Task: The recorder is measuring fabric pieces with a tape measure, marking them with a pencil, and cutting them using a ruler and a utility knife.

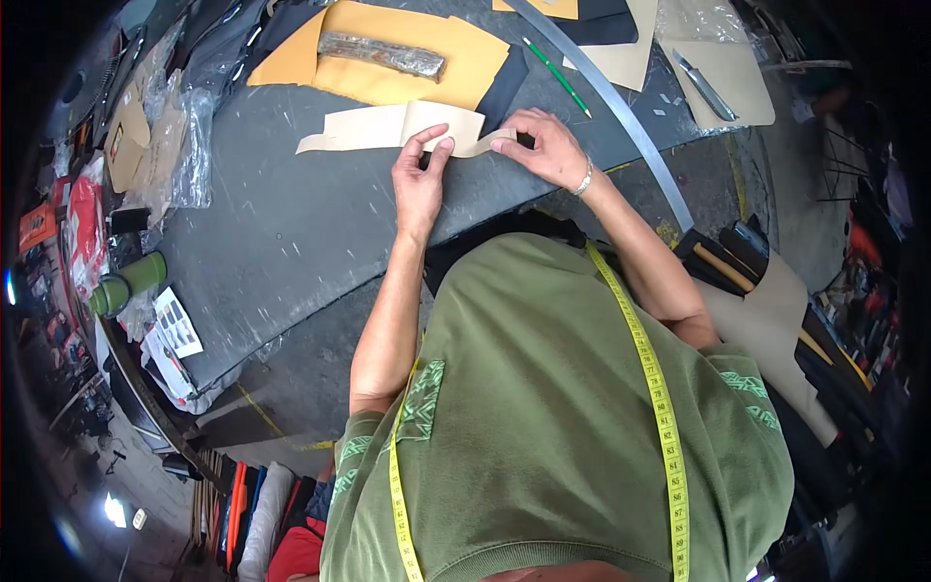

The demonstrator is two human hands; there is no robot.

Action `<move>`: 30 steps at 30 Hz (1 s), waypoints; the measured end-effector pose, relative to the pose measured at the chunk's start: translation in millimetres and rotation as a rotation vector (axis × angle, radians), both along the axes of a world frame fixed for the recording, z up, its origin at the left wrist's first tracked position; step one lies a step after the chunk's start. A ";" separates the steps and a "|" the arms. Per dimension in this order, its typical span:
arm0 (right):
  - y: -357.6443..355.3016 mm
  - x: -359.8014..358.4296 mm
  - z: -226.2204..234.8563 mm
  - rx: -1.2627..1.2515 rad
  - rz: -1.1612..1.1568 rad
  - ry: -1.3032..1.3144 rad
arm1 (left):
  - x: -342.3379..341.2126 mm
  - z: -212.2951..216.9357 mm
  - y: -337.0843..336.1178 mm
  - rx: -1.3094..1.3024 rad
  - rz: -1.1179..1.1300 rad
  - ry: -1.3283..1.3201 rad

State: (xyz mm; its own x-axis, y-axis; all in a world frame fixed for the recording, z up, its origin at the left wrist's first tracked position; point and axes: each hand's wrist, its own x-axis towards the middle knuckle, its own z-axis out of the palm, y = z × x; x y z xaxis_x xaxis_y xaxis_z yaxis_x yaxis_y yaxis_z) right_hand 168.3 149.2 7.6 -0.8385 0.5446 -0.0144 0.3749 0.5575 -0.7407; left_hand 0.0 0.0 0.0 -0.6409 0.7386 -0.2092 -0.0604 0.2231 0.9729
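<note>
A beige card-like piece (364,128) with a crease across its middle and a narrow strip at each end lies at the near edge of the dark work table. My left hand (420,189) is at its lower edge, thumb and index finger closed on the piece near the crease. Between the thumb and fingers of my right hand (549,148) is the right-hand strip, which curves up a little from the table. Some fingertips of both hands are hidden behind the piece.
Beyond my hands, a worn metal bar (383,55) rests on yellow-orange sheets (465,63). A green pencil (558,78), a long metal ruler (621,107) and a utility knife (706,87) lie to the right. Plastic bags (194,136) and a green bottle (129,283) are at the left.
</note>
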 end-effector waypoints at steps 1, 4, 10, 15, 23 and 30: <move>2.5 -0.5 -1.9 -0.162 -0.029 0.066 | 1.1 1.7 -0.2 0.011 -0.034 -0.012; 7.5 -0.1 -8.3 -0.420 -0.034 0.202 | -1.2 -1.2 -0.8 0.014 -0.075 -0.007; 19.6 3.4 -4.9 -0.596 0.161 0.176 | -2.7 0.3 -2.9 -0.057 -0.078 -0.016; 19.9 0.6 -2.7 -0.397 0.205 0.099 | -1.0 2.3 0.5 0.074 -0.130 -0.002; -3.5 -2.3 -6.1 -1.073 0.090 0.373 | 3.9 6.2 4.3 0.034 0.005 -0.146; -22.8 -11.7 -9.3 -1.128 -0.104 0.434 | 7.5 27.9 3.5 0.335 0.161 -0.485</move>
